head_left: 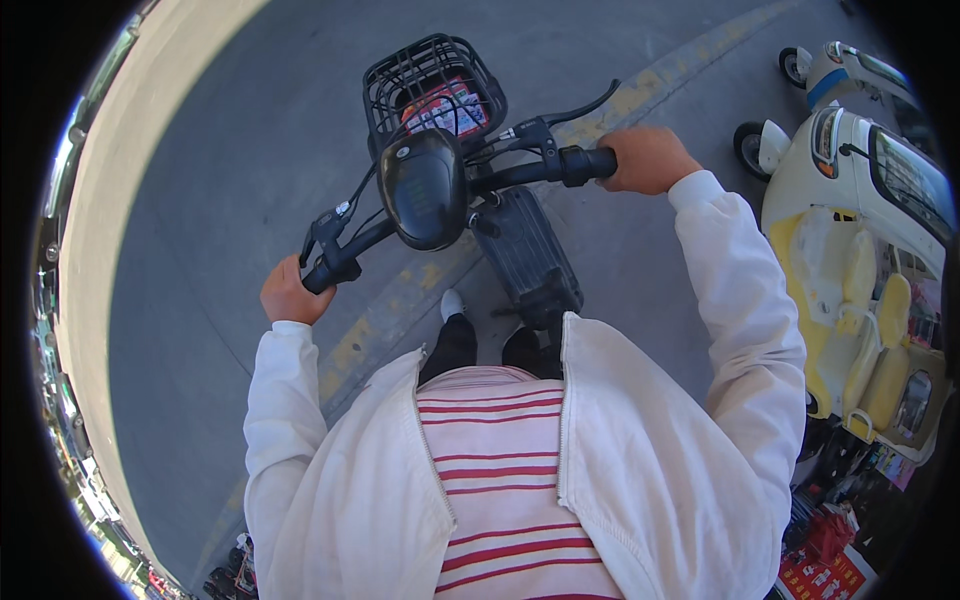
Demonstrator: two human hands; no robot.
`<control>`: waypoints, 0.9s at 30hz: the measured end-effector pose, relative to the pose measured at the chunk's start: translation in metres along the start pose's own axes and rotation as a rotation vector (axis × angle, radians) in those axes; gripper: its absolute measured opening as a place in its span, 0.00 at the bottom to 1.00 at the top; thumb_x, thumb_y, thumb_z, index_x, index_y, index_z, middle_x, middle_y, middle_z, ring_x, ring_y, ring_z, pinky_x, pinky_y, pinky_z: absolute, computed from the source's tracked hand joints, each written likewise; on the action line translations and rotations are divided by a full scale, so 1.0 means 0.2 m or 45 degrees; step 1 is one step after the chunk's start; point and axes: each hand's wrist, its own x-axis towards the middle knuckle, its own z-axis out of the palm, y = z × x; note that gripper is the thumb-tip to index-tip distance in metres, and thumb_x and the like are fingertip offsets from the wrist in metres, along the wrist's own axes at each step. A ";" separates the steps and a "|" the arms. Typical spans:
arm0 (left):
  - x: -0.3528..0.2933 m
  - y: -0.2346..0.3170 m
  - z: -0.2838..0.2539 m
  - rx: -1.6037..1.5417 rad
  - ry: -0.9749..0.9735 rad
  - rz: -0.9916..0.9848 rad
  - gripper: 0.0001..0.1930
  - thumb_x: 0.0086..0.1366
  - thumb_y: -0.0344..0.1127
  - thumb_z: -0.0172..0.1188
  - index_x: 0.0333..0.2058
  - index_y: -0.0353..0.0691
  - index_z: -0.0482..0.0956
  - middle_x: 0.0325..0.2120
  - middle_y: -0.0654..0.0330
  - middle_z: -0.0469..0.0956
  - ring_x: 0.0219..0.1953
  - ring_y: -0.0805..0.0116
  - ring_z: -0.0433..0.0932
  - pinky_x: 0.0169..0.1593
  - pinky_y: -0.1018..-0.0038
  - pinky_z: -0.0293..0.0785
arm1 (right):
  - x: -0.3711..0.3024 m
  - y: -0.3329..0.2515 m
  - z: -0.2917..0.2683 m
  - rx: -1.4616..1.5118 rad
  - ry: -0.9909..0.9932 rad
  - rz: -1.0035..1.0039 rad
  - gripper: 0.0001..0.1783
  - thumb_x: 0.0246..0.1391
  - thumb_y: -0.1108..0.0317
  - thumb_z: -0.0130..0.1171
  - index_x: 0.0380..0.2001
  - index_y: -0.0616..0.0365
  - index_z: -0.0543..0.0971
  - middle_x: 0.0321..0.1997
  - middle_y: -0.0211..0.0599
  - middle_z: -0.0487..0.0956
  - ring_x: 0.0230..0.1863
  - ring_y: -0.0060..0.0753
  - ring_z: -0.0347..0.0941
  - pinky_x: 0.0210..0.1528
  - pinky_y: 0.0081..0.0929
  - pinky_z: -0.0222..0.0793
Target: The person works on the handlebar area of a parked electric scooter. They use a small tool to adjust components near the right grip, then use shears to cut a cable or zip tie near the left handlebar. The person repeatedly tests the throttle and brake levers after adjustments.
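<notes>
I stand beside a black electric scooter, its handlebar [505, 177] reaching across in front of me and turned at an angle. My left hand [296, 290] is wrapped round the left grip, close to its brake lever [309, 238]. Round the end of the right grip, my right hand [650, 159] is closed, with the right brake lever [590, 107] standing free ahead of it. Between the grips sits a dark rounded display housing [421, 190]. A black wire basket [378, 95] at the front holds a red and white printed item [446, 108]. Below lies the ribbed footboard [525, 250].
A cream and yellow small vehicle [835, 190] with an open side stands at the right, another white one [850, 72] beyond it. A worn yellow line [660, 85] crosses the grey pavement [230, 160]. Parked cars [50, 250] line the far left. A red printed board [825, 578] is at lower right.
</notes>
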 end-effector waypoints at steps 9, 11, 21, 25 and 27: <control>-0.01 -0.01 0.00 0.016 -0.005 -0.017 0.29 0.38 0.44 0.76 0.41 0.39 0.78 0.31 0.52 0.80 0.33 0.50 0.80 0.37 0.62 0.77 | 0.02 -0.02 -0.04 0.014 -0.074 0.001 0.14 0.39 0.60 0.70 0.31 0.52 0.84 0.31 0.38 0.83 0.33 0.46 0.79 0.37 0.40 0.74; -0.01 -0.02 0.00 0.014 -0.009 -0.013 0.29 0.38 0.44 0.76 0.41 0.39 0.79 0.31 0.52 0.80 0.33 0.50 0.80 0.37 0.62 0.77 | -0.02 -0.01 0.04 -0.069 0.156 -0.019 0.12 0.39 0.61 0.70 0.30 0.49 0.83 0.29 0.37 0.83 0.31 0.43 0.80 0.35 0.40 0.75; 0.01 -0.03 0.00 0.015 0.022 0.011 0.29 0.38 0.45 0.76 0.40 0.39 0.79 0.31 0.53 0.80 0.32 0.50 0.81 0.37 0.61 0.77 | -0.06 -0.02 0.12 -0.148 0.355 -0.007 0.10 0.41 0.62 0.68 0.29 0.47 0.81 0.29 0.34 0.83 0.31 0.42 0.81 0.34 0.38 0.74; 0.01 -0.02 -0.01 0.034 0.047 0.018 0.29 0.38 0.44 0.76 0.40 0.40 0.79 0.31 0.53 0.80 0.33 0.50 0.81 0.37 0.61 0.78 | 0.07 0.01 -0.05 0.089 -0.343 0.104 0.12 0.37 0.60 0.69 0.28 0.49 0.83 0.28 0.37 0.83 0.28 0.43 0.79 0.33 0.39 0.74; 0.01 -0.02 0.00 0.032 0.043 0.021 0.29 0.38 0.44 0.76 0.40 0.40 0.79 0.31 0.53 0.80 0.33 0.50 0.81 0.37 0.61 0.77 | 0.11 0.01 -0.08 0.180 -0.577 0.149 0.13 0.35 0.59 0.69 0.28 0.50 0.84 0.27 0.38 0.83 0.28 0.44 0.79 0.33 0.39 0.74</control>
